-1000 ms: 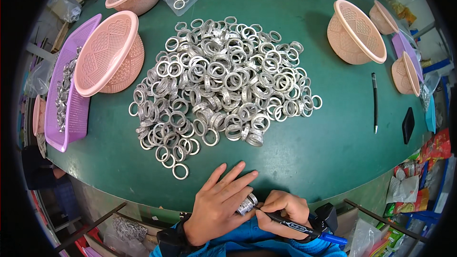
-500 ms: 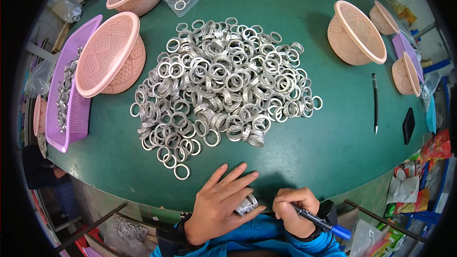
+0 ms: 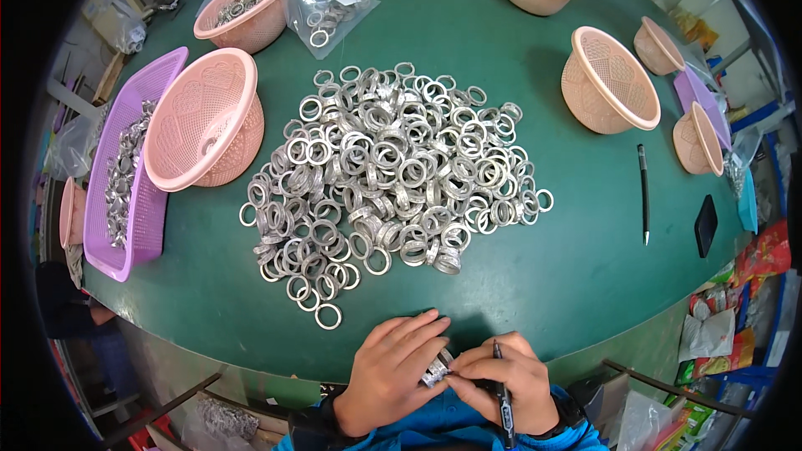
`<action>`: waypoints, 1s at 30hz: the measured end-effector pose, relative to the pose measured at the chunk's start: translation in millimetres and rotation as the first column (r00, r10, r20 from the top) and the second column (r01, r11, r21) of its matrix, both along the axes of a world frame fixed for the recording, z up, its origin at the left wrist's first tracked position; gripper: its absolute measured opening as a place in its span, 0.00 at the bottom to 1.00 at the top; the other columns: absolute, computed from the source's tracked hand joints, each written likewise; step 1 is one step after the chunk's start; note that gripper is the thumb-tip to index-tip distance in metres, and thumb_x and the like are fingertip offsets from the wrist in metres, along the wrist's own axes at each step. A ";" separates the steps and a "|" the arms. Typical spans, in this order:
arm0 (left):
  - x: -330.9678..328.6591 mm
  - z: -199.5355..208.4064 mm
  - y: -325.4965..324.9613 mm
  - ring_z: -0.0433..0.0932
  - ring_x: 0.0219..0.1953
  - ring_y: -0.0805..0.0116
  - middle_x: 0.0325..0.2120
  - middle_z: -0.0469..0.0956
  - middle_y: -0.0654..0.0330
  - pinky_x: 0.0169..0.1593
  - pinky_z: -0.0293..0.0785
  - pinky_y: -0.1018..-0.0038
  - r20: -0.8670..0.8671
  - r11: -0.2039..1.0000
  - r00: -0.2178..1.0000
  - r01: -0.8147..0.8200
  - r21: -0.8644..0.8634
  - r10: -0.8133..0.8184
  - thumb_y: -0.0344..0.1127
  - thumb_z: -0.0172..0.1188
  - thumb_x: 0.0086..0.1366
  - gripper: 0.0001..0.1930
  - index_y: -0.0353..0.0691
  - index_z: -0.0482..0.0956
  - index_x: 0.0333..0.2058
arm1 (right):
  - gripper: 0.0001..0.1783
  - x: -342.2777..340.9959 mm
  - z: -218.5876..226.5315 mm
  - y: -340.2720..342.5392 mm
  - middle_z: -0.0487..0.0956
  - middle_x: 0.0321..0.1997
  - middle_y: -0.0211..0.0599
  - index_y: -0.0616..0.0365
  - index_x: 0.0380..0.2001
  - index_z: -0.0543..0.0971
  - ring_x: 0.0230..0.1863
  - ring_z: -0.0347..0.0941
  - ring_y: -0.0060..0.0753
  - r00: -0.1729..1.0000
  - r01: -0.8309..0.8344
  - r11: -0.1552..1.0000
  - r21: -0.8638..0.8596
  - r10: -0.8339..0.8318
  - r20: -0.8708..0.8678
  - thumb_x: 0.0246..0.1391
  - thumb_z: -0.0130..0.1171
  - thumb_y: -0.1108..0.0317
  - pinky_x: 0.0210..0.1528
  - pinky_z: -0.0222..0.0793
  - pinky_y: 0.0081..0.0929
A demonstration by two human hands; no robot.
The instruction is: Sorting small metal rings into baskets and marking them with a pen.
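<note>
My left hand (image 3: 393, 372) is curled around silvery metal rings (image 3: 435, 369) just off the table's near edge; the fingers partly cover them, so I cannot tell how many there are. From the right, my right hand (image 3: 510, 380) meets them, thumb and fingertips at the rings' side. A dark marker pen (image 3: 505, 409) is held in that same hand, lying between the fingers with its lower end toward my body. Beyond both hands spreads a big heap of loose metal rings (image 3: 393, 171), some upright and some flat.
On the left stand a purple basket (image 3: 150, 225) of metal parts and a tilted pink basket (image 3: 246, 150). Farther back are another pink basket (image 3: 267, 29) and a clear bag (image 3: 342, 4) with rings. To the right are pink baskets (image 3: 606, 104), a black pen (image 3: 644, 196) and a dark flat object (image 3: 706, 225).
My right hand has moved left to the rings in my left hand. The marker pen has swung from slanting right to nearly upright. The whole view has shifted slightly.
</note>
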State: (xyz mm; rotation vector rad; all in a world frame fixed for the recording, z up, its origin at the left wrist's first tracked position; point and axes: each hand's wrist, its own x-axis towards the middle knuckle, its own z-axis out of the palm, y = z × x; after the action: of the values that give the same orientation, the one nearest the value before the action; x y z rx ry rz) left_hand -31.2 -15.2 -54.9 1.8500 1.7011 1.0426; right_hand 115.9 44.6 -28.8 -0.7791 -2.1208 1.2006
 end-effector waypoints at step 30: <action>-1.4 1.4 -3.7 0.72 0.39 0.65 0.36 0.73 0.56 0.37 0.66 0.74 0.014 0.967 0.984 0.171 0.187 -0.176 0.30 0.55 0.43 0.21 0.31 0.67 0.40 | 0.19 2.6 1.4 -11.9 0.67 0.29 0.35 0.54 0.19 0.64 0.30 0.64 0.21 0.993 -0.006 0.855 -0.519 -0.055 -0.102 0.29 0.67 0.77 0.31 0.61 0.20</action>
State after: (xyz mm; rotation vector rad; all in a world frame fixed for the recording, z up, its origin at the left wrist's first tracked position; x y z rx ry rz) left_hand -32.6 -19.0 -53.5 2.0448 1.4359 1.1832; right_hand 118.4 32.7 -27.4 -0.9330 -1.6952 1.7944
